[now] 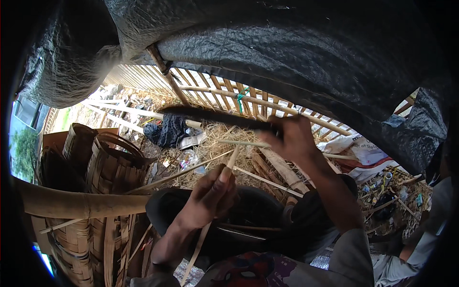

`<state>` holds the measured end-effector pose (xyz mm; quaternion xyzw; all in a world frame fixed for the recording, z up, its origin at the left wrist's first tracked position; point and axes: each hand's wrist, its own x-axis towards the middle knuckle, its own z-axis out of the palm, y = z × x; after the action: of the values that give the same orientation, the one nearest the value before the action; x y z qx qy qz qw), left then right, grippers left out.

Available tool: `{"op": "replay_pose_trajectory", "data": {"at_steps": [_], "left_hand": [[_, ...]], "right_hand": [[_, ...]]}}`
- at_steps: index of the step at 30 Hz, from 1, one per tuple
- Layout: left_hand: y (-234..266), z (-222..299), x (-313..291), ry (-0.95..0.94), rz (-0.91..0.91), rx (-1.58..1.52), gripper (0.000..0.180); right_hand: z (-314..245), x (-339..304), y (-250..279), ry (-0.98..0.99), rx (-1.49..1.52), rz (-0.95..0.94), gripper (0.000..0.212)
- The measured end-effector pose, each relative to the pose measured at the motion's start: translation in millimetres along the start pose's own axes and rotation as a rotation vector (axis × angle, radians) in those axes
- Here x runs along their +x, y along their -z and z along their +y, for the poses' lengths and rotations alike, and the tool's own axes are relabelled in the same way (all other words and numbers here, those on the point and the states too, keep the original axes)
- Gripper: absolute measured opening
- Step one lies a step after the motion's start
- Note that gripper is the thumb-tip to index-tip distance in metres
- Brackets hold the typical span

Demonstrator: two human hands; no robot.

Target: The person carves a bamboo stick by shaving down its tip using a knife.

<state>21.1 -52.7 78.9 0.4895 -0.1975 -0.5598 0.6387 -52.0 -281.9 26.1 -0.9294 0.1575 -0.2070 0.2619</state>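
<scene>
My left hand (210, 196) is closed round a pale bamboo strip (196, 253), which sticks up past the thumb and trails down below the wrist. Raised to the right, my right hand (294, 138) grips a machete (215, 118) by its handle. The long dark blade points left, above and apart from the strip's upper end. A thin light sliver (243, 143) lies crosswise near that end; whether it is still joined to the strip I cannot tell.
Woven bamboo baskets (114, 165) stand at the left beside a thick bamboo pole (86, 203). Shavings (220, 136) and split bamboo pieces (282, 167) litter the ground ahead. A slatted fence (224, 93) and black plastic sheeting (296, 52) close the far side. Another person's sleeve (432, 205) shows at right.
</scene>
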Motion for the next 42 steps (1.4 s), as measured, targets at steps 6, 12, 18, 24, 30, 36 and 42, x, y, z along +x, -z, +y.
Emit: {"op": "replay_pose_trajectory", "data": {"at_steps": [6,12,18,24,30,36,42], "left_hand": [[3.2,-1.4,6.8,-0.068,0.125,0.199,0.021],[10.0,-18.3,0.0,-0.087,0.152,0.288,0.014],[24.6,-15.9,2.7,0.015,-0.099,-0.032,0.017],[18.4,-8.0,1.4,-0.188,0.038,0.084,0.013],[6.1,-10.3,0.5,-0.138,0.267,0.512,0.015],[-1.5,-24.6,9.4,-0.384,0.354,0.733,0.009],[-5.5,-18.6,12.5,-0.401,0.434,1.059,0.017]], "right_hand": [[32.3,0.1,20.2,-0.104,0.319,0.238,0.042],[-27.3,-21.6,-1.5,0.475,0.082,0.128,0.06],[-13.3,-10.0,1.7,0.529,-0.067,0.243,0.059],[42.7,21.2,12.0,-0.22,0.319,0.39,0.056],[-29.1,-17.5,6.0,0.065,0.159,0.081,0.056],[-55.8,-23.4,4.5,0.246,-0.044,0.079,0.052],[-33.8,-9.3,2.4,0.117,-0.257,0.033,0.071]]}}
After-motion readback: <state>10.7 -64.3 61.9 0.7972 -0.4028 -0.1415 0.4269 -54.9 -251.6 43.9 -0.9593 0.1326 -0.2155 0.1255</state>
